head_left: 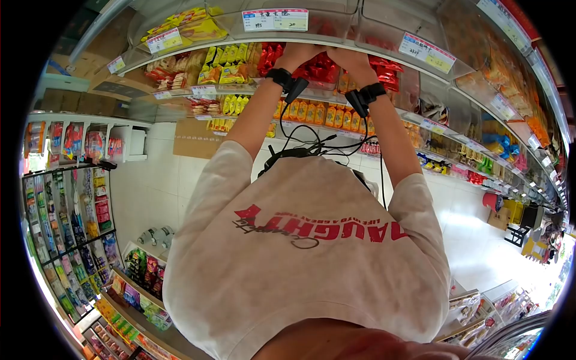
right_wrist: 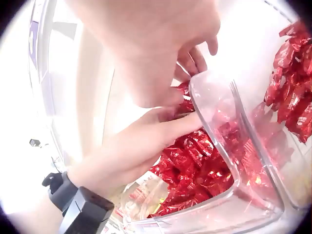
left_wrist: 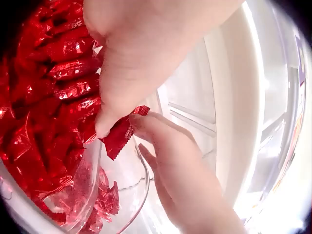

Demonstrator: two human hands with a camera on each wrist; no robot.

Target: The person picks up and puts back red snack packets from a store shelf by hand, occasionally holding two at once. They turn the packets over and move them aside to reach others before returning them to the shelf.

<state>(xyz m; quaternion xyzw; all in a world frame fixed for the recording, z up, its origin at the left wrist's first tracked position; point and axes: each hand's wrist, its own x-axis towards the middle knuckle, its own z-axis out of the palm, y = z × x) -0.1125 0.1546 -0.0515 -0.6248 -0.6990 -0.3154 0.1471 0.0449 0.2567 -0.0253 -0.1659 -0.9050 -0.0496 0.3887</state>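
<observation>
In the head view, my left hand point(head_left: 298, 55) and right hand point(head_left: 354, 60) reach together into a shelf bin of red packets. The left wrist view shows a small red wrapped packet point(left_wrist: 118, 138) pinched between the thumb and a finger of my right hand point(left_wrist: 180, 165). My left hand point(left_wrist: 141, 58) has its thumb tip at the packet's other end; its remaining fingers are mostly hidden. In the right wrist view, my left hand point(right_wrist: 131, 146) lies over a heap of red packets point(right_wrist: 190, 175), below my right hand point(right_wrist: 161, 53), beside a clear divider.
Clear plastic dividers point(right_wrist: 258, 151) separate the bins, with more red packets point(right_wrist: 295, 92) on the far side. Price labels point(head_left: 275, 20) line the shelf edge above the hands. Yellow packets point(head_left: 231, 65) fill the bins to the left, and orange ones point(head_left: 330, 116) stand lower down.
</observation>
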